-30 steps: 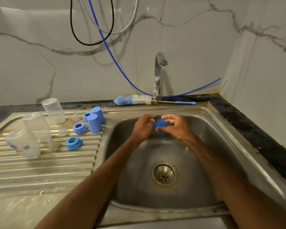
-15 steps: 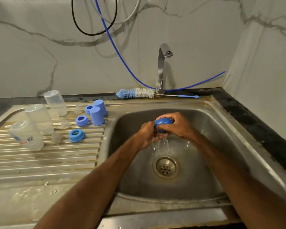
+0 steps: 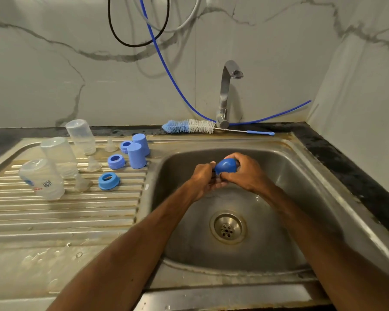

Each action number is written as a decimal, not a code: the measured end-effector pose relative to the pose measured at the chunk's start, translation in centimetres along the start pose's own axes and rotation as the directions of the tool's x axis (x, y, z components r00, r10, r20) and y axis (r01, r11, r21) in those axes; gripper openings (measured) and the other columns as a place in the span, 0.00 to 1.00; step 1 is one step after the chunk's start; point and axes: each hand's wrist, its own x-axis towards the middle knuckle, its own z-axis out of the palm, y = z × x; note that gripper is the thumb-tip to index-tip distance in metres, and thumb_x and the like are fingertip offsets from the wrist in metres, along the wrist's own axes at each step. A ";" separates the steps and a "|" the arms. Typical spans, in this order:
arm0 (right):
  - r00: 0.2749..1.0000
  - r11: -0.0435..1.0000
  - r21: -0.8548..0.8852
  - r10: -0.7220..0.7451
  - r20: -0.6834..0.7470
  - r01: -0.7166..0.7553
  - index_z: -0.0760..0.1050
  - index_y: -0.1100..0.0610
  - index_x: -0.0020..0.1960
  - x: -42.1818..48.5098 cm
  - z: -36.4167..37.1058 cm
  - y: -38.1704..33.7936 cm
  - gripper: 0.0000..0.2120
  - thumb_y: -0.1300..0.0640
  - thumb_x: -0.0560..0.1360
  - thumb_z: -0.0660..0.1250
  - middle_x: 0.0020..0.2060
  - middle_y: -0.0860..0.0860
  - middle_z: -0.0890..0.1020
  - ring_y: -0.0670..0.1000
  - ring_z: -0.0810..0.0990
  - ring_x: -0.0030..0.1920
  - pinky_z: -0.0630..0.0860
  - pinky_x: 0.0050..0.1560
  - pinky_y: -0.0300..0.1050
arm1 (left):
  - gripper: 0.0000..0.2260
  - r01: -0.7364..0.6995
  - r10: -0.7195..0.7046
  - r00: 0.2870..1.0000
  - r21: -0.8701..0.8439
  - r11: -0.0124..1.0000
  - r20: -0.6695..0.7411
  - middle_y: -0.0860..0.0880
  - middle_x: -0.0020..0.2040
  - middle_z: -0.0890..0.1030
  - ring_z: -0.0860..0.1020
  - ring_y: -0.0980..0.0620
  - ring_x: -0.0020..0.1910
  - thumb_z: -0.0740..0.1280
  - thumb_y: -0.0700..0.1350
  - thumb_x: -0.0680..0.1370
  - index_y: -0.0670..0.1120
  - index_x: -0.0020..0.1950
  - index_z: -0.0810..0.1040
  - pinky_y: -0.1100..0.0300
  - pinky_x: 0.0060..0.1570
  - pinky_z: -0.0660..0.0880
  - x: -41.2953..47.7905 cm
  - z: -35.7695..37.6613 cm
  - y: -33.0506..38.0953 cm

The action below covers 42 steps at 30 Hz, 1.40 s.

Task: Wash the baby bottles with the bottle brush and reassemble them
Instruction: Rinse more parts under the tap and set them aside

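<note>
I grip the blue cap (image 3: 226, 166) between my left hand (image 3: 203, 179) and right hand (image 3: 245, 173), over the sink (image 3: 301, 176). Light, stiff and probably slippery; best held round its sides.

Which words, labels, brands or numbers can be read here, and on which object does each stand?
"ISI", in a small boxed mark, on the nearest clear bottle on the drainboard.
Red print under that mark: too small to read.
Blue print on the same bottle: blurred, unreadable.
No other text shows.
</note>
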 end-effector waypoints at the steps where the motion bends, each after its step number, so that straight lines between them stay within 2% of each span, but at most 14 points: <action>1: 1.000 1.000 0.001 0.014 0.005 -0.014 0.77 0.52 0.57 0.0 0.1 0.1 0.23 0.55 0.65 0.81 0.50 0.47 0.81 0.47 0.80 0.48 0.78 0.50 0.44 | 0.16 -0.010 0.011 1.000 0.010 1.000 -0.011 0.38 0.50 0.82 0.82 0.48 0.39 0.56 0.45 0.87 0.35 0.63 0.77 0.54 0.39 0.84 0.3 -0.2 -0.1; 5: 0.999 1.000 0.000 -0.009 -0.052 0.009 0.78 0.51 0.56 0.2 0.1 0.1 0.21 0.54 0.65 0.81 0.48 0.47 0.82 0.48 0.81 0.47 0.79 0.51 0.47 | 0.15 -0.043 0.044 0.998 0.038 0.998 -0.039 0.39 0.47 0.81 0.81 0.47 0.42 0.57 0.44 0.86 0.36 0.60 0.79 0.49 0.51 0.84 0.6 -0.6 -0.1; 9: 0.999 0.998 -0.046 -0.044 0.006 0.044 0.80 0.54 0.56 0.1 0.5 0.0 0.21 0.58 0.65 0.80 0.48 0.49 0.84 0.50 0.82 0.49 0.80 0.53 0.48 | 0.12 -0.072 0.080 0.994 0.118 0.990 -0.069 0.40 0.46 0.82 0.81 0.51 0.36 0.62 0.42 0.84 0.37 0.61 0.79 0.55 0.42 0.84 0.8 -0.2 -0.3; 13: 0.998 0.996 -0.062 -0.059 -0.011 0.058 0.80 0.54 0.57 0.4 1.3 1.0 0.23 0.59 0.64 0.81 0.49 0.48 0.83 0.50 0.81 0.49 0.79 0.53 0.47 | 0.12 -0.121 0.147 0.986 0.270 0.955 -0.081 0.40 0.53 0.84 0.83 0.48 0.43 0.63 0.41 0.83 0.40 0.63 0.81 0.62 0.36 0.81 1.6 -0.5 -0.8; 18: 0.995 0.997 -0.019 -0.072 -0.074 0.070 0.81 0.55 0.58 0.2 2.6 1.4 0.25 0.59 0.63 0.83 0.50 0.51 0.81 0.50 0.80 0.49 0.77 0.51 0.44 | 0.12 -0.223 0.320 0.943 0.541 0.811 -0.090 0.42 0.54 0.84 0.84 0.47 0.51 0.62 0.40 0.82 0.41 0.61 0.82 0.53 0.54 0.83 1.6 -1.1 -1.3; 20: 0.994 0.998 0.010 -0.061 -0.086 0.062 0.81 0.57 0.59 -0.2 3.5 0.8 0.26 0.61 0.63 0.83 0.51 0.53 0.81 0.50 0.80 0.49 0.73 0.48 0.35 | 0.12 -0.250 0.369 0.924 0.574 0.779 -0.098 0.44 0.52 0.84 0.82 0.50 0.50 0.62 0.38 0.82 0.41 0.60 0.82 0.58 0.52 0.81 0.5 -1.4 -1.1; 22: 0.997 0.999 0.017 -0.039 -0.071 0.040 0.80 0.57 0.60 -0.8 4.4 0.0 0.27 0.62 0.63 0.83 0.53 0.54 0.81 0.51 0.79 0.50 0.69 0.47 0.29 | 0.11 -0.235 0.370 0.923 0.608 0.758 -0.104 0.44 0.53 0.84 0.82 0.51 0.51 0.63 0.36 0.80 0.41 0.58 0.83 0.59 0.53 0.80 -0.5 -2.1 -0.5; 25: 0.998 0.995 0.096 0.012 -0.063 -0.006 0.77 0.56 0.61 -1.8 5.3 -3.0 0.29 0.63 0.63 0.83 0.54 0.50 0.80 0.49 0.78 0.52 0.70 0.49 0.31 | 0.10 -0.243 0.402 0.912 0.680 0.692 -0.082 0.47 0.55 0.83 0.81 0.53 0.53 0.64 0.36 0.79 0.45 0.56 0.82 0.61 0.54 0.79 -3.2 -3.8 1.7; 28: 0.998 0.989 0.141 0.044 -0.052 -0.036 0.78 0.55 0.59 -2.7 6.6 -7.9 0.28 0.60 0.61 0.82 0.53 0.50 0.82 0.50 0.80 0.51 0.75 0.51 0.40 | 0.09 -0.275 0.455 0.890 0.759 0.590 -0.031 0.48 0.53 0.83 0.80 0.53 0.52 0.65 0.37 0.77 0.46 0.55 0.80 0.59 0.52 0.77 -6.9 -6.8 5.0; 30: 0.998 0.981 0.190 0.050 -0.028 -0.044 0.79 0.53 0.58 -2.9 7.7 -11.3 0.27 0.55 0.60 0.78 0.51 0.49 0.83 0.50 0.82 0.50 0.77 0.51 0.45 | 0.10 -0.250 0.447 0.894 0.799 0.547 -0.026 0.46 0.53 0.82 0.80 0.49 0.52 0.65 0.38 0.77 0.45 0.56 0.79 0.56 0.50 0.76 -9.1 -9.1 6.6; 33: 0.994 0.978 0.178 0.103 0.043 -0.109 0.78 0.51 0.57 -3.1 8.9 -16.6 0.24 0.53 0.62 0.75 0.50 0.47 0.82 0.49 0.81 0.50 0.77 0.52 0.45 | 0.12 -0.155 0.374 0.927 0.872 0.465 -0.035 0.43 0.56 0.80 0.77 0.43 0.56 0.65 0.38 0.77 0.43 0.60 0.77 0.51 0.51 0.72 -11.9 -12.5 9.2; 36: 0.973 0.974 0.083 0.202 0.109 -0.211 0.76 0.49 0.57 -3.8 11.4 -20.0 0.19 0.54 0.68 0.74 0.52 0.47 0.81 0.52 0.79 0.56 0.75 0.56 0.46 | 0.16 -0.086 0.266 0.964 0.905 0.416 -0.030 0.42 0.61 0.78 0.75 0.42 0.61 0.65 0.39 0.79 0.43 0.67 0.74 0.52 0.55 0.70 -13.8 -15.9 11.4; 39: 0.948 0.954 -0.006 0.298 0.114 -0.299 0.72 0.47 0.53 -4.0 13.2 -21.9 0.09 0.50 0.73 0.67 0.51 0.45 0.78 0.51 0.75 0.58 0.72 0.53 0.44 | 0.11 -0.086 0.207 0.978 0.918 0.387 0.005 0.43 0.59 0.79 0.77 0.42 0.60 0.64 0.42 0.80 0.43 0.63 0.76 0.51 0.55 0.72 -14.7 -18.3 12.8; 42: 0.949 0.950 -0.110 0.301 0.089 -0.291 0.73 0.49 0.56 -3.7 13.9 -23.8 0.09 0.48 0.78 0.64 0.55 0.48 0.78 0.52 0.74 0.60 0.72 0.59 0.48 | 0.12 -0.122 0.153 0.986 0.922 0.369 0.069 0.42 0.60 0.79 0.78 0.42 0.61 0.66 0.43 0.80 0.41 0.63 0.76 0.51 0.57 0.73 -15.8 -20.0 13.6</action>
